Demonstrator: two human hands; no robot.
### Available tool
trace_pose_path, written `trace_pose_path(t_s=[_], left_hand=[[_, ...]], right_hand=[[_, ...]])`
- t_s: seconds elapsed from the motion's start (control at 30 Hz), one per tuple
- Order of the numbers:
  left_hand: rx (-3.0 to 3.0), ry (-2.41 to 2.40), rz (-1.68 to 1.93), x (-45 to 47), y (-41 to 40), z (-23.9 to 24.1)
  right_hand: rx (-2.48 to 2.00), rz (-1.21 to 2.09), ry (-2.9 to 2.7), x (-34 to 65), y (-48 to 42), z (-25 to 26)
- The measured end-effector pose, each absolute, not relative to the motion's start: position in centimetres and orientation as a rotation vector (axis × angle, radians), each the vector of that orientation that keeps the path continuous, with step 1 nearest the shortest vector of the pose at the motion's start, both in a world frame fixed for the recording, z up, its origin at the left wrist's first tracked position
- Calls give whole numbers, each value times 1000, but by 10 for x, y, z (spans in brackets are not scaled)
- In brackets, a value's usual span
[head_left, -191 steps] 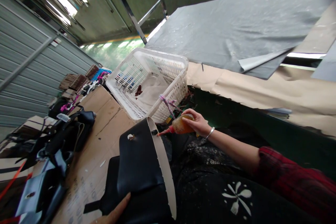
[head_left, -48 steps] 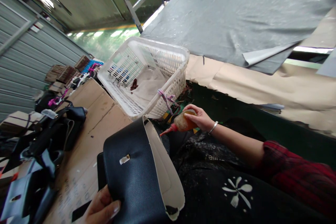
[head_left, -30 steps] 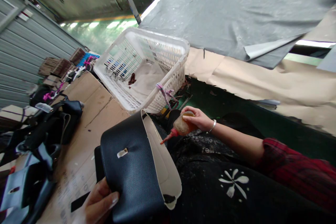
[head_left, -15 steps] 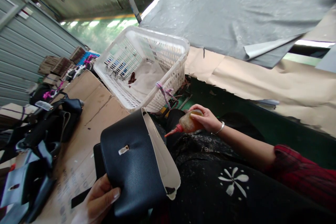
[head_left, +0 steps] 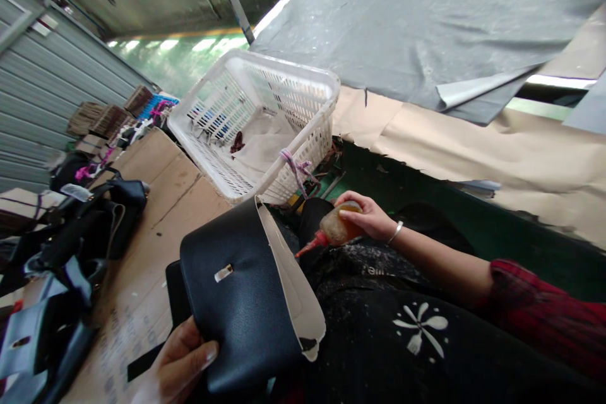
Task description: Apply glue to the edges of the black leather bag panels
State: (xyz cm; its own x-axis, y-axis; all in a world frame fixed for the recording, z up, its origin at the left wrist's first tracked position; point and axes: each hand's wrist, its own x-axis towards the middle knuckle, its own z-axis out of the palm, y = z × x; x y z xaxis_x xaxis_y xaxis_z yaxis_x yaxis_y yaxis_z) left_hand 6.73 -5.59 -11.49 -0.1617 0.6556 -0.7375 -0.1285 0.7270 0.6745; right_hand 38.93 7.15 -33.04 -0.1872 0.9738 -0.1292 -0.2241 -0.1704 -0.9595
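Slightly lowered since a moment ago, the glue bottle (head_left: pixel 337 228) is gripped by the right hand (head_left: pixel 367 218); the black bag flap (head_left: pixel 239 293) is pinched by the left hand (head_left: pixel 182 363), probably thumb on top.

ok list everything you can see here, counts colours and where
bag flap: 1, black with pale lining, bottom centre, in left hand
glue bottle: 1, amber with red nozzle, centre, in right hand
basket: 1, white plastic, upper centre
cardboard: brown sheets, left, under basket
bags: several, black and grey, far left
grey sheet: 1, top right
tan sheet: 1, right, below grey sheet
left hand: bottom left, gripping flap
right hand: centre, bracelet on wrist
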Motion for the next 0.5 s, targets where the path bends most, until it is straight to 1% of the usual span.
trace_pose_path(t_s=[0.1,0.23,0.37,0.5], left_hand=[[445,1602,730,69,-55,-114],[438,1632,741,69,-56,-113],[421,1643,715,69,-57,-114],[430,1653,721,68,-58,-117]], right_hand=[[-1062,1519,-958,380,78,-331],[-1009,1546,-962,368,86,-331],[-998,1643,-984,372,80,-331],[-998,1809,-1012,384,65,-332]])
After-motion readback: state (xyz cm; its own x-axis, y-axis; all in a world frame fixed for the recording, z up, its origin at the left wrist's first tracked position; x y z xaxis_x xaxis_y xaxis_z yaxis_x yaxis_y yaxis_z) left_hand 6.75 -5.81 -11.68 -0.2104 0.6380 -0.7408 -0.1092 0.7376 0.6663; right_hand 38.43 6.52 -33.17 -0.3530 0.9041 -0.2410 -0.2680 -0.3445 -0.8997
